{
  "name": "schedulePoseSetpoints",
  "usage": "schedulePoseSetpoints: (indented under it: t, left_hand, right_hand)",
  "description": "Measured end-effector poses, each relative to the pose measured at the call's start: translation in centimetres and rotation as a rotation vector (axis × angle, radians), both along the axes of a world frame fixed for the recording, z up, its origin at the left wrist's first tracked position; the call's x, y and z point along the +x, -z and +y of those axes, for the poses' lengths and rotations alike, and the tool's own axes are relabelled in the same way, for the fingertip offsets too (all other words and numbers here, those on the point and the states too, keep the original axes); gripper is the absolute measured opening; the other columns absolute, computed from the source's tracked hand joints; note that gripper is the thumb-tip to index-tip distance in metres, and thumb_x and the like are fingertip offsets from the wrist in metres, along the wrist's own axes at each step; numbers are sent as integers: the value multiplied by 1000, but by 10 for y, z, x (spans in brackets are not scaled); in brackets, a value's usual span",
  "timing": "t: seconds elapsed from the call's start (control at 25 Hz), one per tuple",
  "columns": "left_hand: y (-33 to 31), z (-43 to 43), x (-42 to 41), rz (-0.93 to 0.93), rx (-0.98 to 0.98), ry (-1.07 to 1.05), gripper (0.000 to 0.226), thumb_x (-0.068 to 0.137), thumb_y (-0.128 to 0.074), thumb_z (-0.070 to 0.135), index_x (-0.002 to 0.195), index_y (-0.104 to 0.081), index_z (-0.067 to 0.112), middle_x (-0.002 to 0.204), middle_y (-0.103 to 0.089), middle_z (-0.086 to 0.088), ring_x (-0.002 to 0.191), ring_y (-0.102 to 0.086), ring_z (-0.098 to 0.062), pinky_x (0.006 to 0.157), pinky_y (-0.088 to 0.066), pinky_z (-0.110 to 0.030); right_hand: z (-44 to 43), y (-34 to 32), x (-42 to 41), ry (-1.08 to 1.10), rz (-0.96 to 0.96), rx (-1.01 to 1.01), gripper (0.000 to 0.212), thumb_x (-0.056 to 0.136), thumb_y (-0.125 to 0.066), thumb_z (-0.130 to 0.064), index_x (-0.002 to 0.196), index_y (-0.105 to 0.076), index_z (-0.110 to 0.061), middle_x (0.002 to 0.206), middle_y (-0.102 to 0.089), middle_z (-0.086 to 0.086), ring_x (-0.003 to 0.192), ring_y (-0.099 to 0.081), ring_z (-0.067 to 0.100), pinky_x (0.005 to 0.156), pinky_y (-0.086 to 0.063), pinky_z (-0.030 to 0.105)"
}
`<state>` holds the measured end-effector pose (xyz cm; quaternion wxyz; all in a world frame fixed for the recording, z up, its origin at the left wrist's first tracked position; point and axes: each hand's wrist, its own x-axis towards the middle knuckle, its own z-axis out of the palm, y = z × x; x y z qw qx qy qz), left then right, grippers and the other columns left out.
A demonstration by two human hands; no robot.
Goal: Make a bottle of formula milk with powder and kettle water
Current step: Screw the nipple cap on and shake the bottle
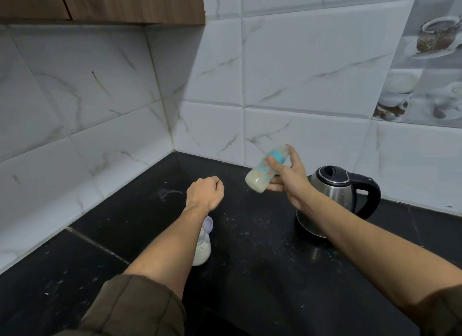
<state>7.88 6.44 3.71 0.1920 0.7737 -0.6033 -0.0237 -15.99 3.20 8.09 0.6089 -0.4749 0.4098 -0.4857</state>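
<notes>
Bottle (257, 183), translucent plastic, milky inside, tilted, gripped by right hand (291, 179); left hand (205, 192) curled, empty; steel kettle (335, 190) beside.

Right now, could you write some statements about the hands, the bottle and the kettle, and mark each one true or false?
1. The right hand holds the bottle tilted, above the counter. True.
2. The bottle is empty. False: pale milky liquid shows inside it.
3. The kettle stands on the counter with its lid closed. True.
4. The left hand grips the kettle's handle. False: its fingers are curled, nothing shows in it, and it is apart from the kettle.
5. The powder jar stands to the right of the kettle. False: it is to the left, partly hidden under the left forearm.
</notes>
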Motion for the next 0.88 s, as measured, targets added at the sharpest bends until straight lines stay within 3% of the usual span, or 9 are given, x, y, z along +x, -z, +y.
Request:
schedulePoseSetpoints:
  t: [0.08, 0.16, 0.32, 0.4, 0.6, 0.68, 0.76, 0.88]
  left_hand:
    - [1, 0, -1, -4, 8, 11, 35, 106, -40, 32, 112, -73, 22, 95, -75, -2, 78, -58, -21, 72, -42, -33]
    - [-1, -1, -4, -3, 5, 27, 35, 108, -40, 33, 114, -72, 22, 97, -75, -1, 79, -60, -21, 72, -44, -33]
    - [-2, -1, -1, -9, -15, 19, 36, 108, -39, 32, 115, -73, 22, 98, -76, -2, 78, -58, -20, 72, -43, -33]
    - [0, 1, 2, -13, -4, 13, 35, 108, -39, 32, 115, -72, 22, 99, -76, -2, 78, -58, -20, 72, -43, -33]
    - [4, 2, -3, -16, 20, 31, 36, 106, -39, 32, 111, -73, 23, 98, -76, -3, 80, -58, -24, 72, -43, -34]
    - [4, 1, -3, -18, 18, 32, 35, 106, -39, 32, 110, -73, 24, 96, -75, -2, 80, -58, -24, 72, -43, -34]
    - [5, 1, -3, -24, 18, 34, 35, 106, -39, 33, 111, -73, 24, 96, -75, -1, 80, -59, -23, 72, -43, -34]
    - [8, 3, -1, -14, 34, 43, 35, 107, -39, 33, 114, -72, 23, 98, -76, -2, 86, -66, -26, 78, -53, -37]
  right_hand:
    - [10, 7, -1, -210, 208, -11, 79, 90, -83, -31, 152, -37, -47, 107, -79, 12, 83, -81, 29, 61, -64, 38]
    - [13, 11, -2, -303, 299, -44, 83, 84, -87, -36, 150, -38, -49, 101, -81, 9, 85, -81, 29, 61, -64, 37]
    - [-1, 1, -2, 92, -44, 2, 84, 94, -80, -29, 160, -30, -44, 115, -75, 6, 84, -81, 26, 61, -64, 36]
    - [-4, 1, -3, 156, -81, 13, 82, 96, -77, -30, 160, -28, -46, 123, -71, 6, 86, -81, 27, 64, -65, 37]
    - [14, 25, -9, -286, 366, -83, 84, 90, -84, -30, 153, -32, -50, 105, -80, 9, 89, -81, 26, 63, -64, 38]
    - [15, 37, -11, -259, 412, -109, 86, 90, -83, -28, 156, -31, -48, 107, -79, 10, 94, -80, 25, 70, -66, 42]
    - [13, 47, -15, -168, 467, -131, 93, 90, -83, -31, 161, -25, -44, 112, -77, 10, 103, -77, 25, 89, -63, 50]
    - [14, 67, -22, -61, 633, -164, 102, 85, -87, -35, 164, -24, -33, 109, -73, -2, 112, -70, 20, 104, -55, 48]
